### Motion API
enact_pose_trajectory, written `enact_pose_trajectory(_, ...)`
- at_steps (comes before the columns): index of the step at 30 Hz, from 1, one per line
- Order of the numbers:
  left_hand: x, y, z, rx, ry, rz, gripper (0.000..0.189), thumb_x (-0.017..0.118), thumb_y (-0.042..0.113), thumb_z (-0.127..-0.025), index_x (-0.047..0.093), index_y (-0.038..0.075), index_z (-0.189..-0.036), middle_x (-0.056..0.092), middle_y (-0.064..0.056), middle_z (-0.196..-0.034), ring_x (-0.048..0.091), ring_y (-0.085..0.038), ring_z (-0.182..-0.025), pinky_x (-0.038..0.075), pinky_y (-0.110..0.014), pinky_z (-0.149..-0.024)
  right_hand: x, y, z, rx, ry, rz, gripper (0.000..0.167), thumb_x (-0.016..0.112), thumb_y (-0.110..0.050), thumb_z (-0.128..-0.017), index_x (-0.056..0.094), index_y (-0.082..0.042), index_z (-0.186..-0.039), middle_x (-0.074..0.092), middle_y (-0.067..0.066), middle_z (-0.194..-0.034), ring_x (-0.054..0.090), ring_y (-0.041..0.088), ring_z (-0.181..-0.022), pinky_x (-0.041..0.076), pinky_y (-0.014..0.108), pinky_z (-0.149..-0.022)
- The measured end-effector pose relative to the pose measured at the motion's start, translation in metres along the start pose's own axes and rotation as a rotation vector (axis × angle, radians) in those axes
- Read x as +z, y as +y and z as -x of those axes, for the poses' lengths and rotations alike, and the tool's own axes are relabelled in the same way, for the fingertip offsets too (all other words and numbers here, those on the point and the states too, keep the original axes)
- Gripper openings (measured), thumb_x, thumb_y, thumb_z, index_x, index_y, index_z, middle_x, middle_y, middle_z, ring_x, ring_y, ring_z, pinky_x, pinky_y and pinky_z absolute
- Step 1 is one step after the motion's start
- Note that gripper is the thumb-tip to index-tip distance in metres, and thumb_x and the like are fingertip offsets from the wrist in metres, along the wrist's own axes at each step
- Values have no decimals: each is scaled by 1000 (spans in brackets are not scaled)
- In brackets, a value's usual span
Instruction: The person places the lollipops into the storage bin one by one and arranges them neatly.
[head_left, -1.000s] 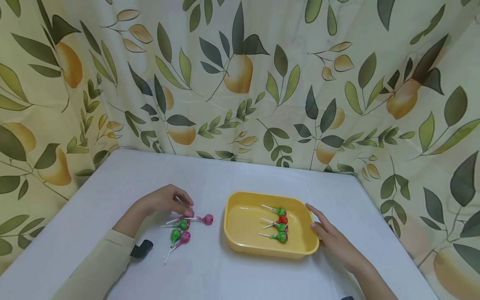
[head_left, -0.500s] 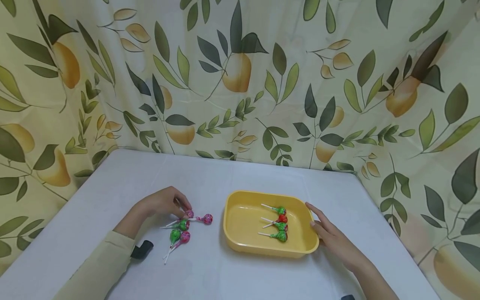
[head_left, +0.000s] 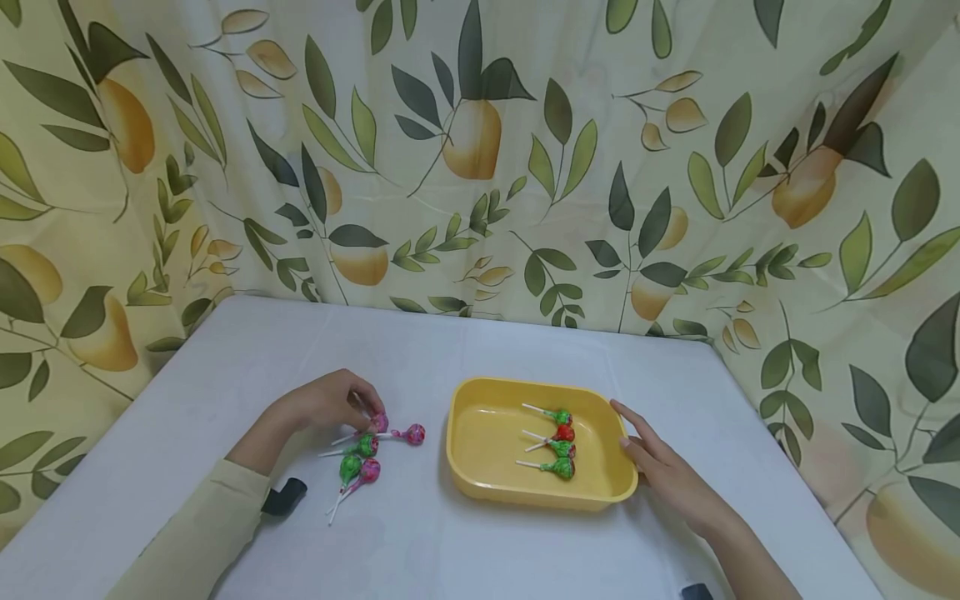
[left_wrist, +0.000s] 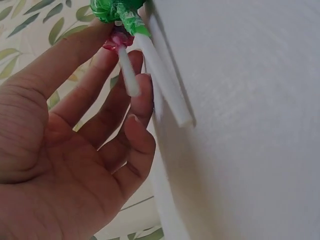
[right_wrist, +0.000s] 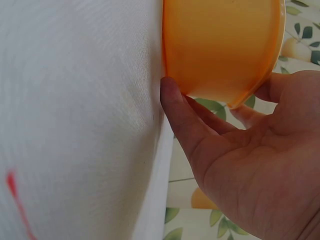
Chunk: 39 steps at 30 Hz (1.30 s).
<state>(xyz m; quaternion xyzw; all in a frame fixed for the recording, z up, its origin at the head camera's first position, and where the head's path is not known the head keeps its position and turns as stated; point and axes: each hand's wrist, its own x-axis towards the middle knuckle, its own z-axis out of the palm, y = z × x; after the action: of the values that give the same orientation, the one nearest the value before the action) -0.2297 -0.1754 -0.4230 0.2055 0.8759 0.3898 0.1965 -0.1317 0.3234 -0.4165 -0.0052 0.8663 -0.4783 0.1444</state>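
My left hand (head_left: 330, 400) pinches a pink-wrapped lollipop (head_left: 380, 422) between thumb and fingers, at the top of a small group on the table. Just right of it lies another pink lollipop (head_left: 415, 434). Below are a green lollipop (head_left: 367, 446), a second green one (head_left: 349, 468) and a pink one (head_left: 369, 472). In the left wrist view, a green lollipop (left_wrist: 132, 17) partly hides the pink one at my fingertips. My right hand (head_left: 667, 479) holds the right end of a yellow tray (head_left: 468, 492), thumb at the rim, fingers against the outer wall (right_wrist: 220, 55).
Several lollipops lie in the tray's right half, among them a red one (head_left: 565, 432), sticks pointing left. A black object (head_left: 285, 498) sits by the left wrist. White cloth (head_left: 360, 333) covers the table; a fruit-patterned curtain (head_left: 480, 208) hangs behind.
The left fingers have drawn in slightly around the pink lollipop. The right hand and the tray stay put, while the head view has tilted a little.
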Motion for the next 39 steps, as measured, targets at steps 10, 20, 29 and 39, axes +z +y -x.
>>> enact_pose_trajectory(10, -5, 4, -3, 68, 19, 63, 17, 79, 2, -86, 76, 10, -100, 71, -1, -92, 63, -21, -89, 51, -38, -81, -1, 0, 1, -12, 8, 19, 58, 42, -39, -113, 18, -35, -165, 50, 22, -149, 60, 28, -120, 48, 52, -103)
enact_pose_trajectory(20, -5, 19, -7, 151, 89, 29, 23, 80, 4, -89, 75, 11, -111, 71, 2, -100, 62, -23, -94, 53, -39, -79, -1, -1, 1, -10, 7, 14, 60, 43, -43, -111, 18, -34, -165, 38, 24, -158, 54, 36, -132, 49, 51, -102)
enact_pose_trajectory(29, -1, 35, -15, 164, 113, 3, 21, 83, 14, -89, 77, 17, -109, 72, 7, -98, 62, -20, -96, 53, -38, -83, 0, -1, 1, 13, 7, 4, 61, 44, -45, -111, 19, -34, -165, 38, 23, -158, 53, 34, -132, 48, 51, -103)
enact_pose_trajectory(39, 5, 62, -27, 234, 122, -11, 19, 83, 18, -90, 77, 20, -109, 71, 8, -96, 63, -19, -94, 51, -41, -86, 0, 0, 1, 16, 10, 9, 61, 44, -46, -111, 19, -34, -165, 38, 24, -158, 54, 34, -132, 48, 51, -103)
